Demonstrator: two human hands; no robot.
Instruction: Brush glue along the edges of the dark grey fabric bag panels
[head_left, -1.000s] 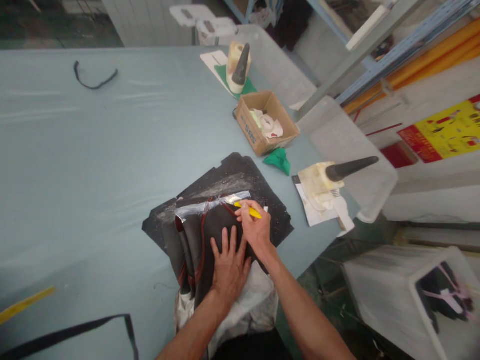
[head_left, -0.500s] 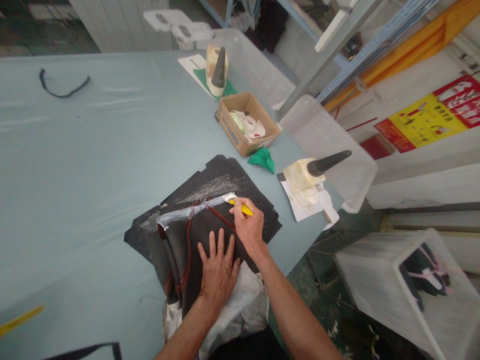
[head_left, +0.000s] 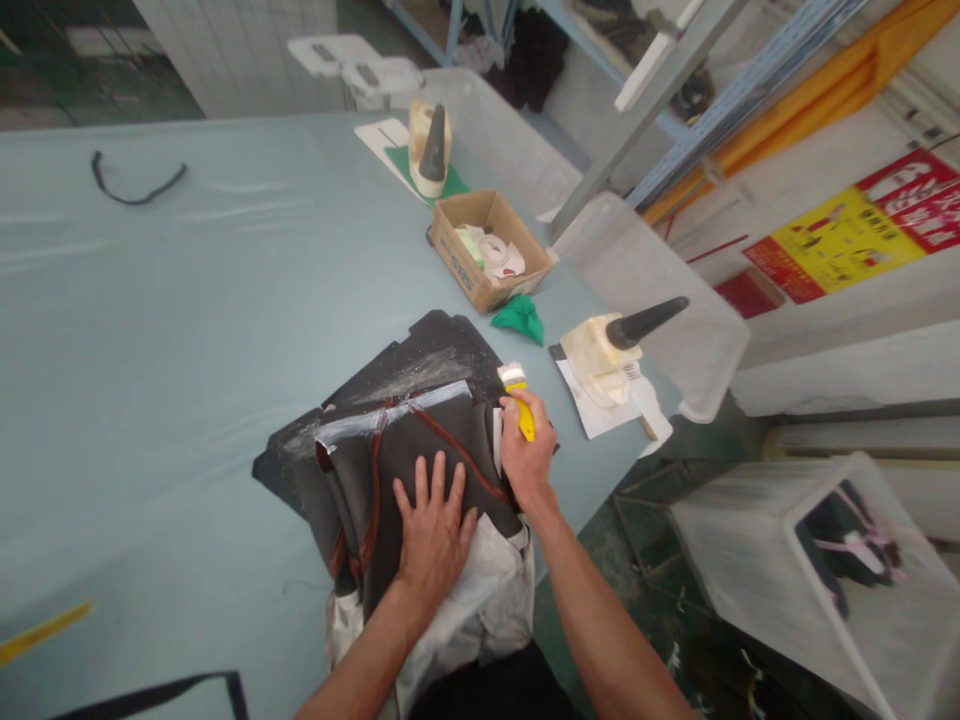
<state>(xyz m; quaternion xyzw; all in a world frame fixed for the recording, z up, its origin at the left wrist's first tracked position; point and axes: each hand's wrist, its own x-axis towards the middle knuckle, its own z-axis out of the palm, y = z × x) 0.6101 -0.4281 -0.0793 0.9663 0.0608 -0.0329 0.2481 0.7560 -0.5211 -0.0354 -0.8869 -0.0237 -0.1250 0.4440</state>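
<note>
My right hand [head_left: 528, 455] is closed round a yellow-handled brush [head_left: 519, 402], its pale bristles pointing away from me. It hovers at the right side of a dark grey fabric piece [head_left: 442, 440] with reddish-brown seams. A wet white strip [head_left: 390, 412] runs along the fabric's far edge. Spread flat on the fabric, my left hand [head_left: 433, 525] has its fingers apart. Under the fabric lies a black sheet [head_left: 420, 350] smeared with white residue. White lining [head_left: 480, 590] bunches at the near end, toward my body.
Beyond the sheet stand a cardboard box [head_left: 487, 285] with tape and scraps, and a green cloth [head_left: 520, 318]. To the right is a cream container with a black handle [head_left: 602, 360] on white card; a similar one [head_left: 430, 150] stands farther back. Plastic bins [head_left: 652, 290] line the table's right edge.
My right hand has carried the brush from the fabric's far edge to the right, off the white strip. My left hand stays flat in place. The view has shifted slightly.
</note>
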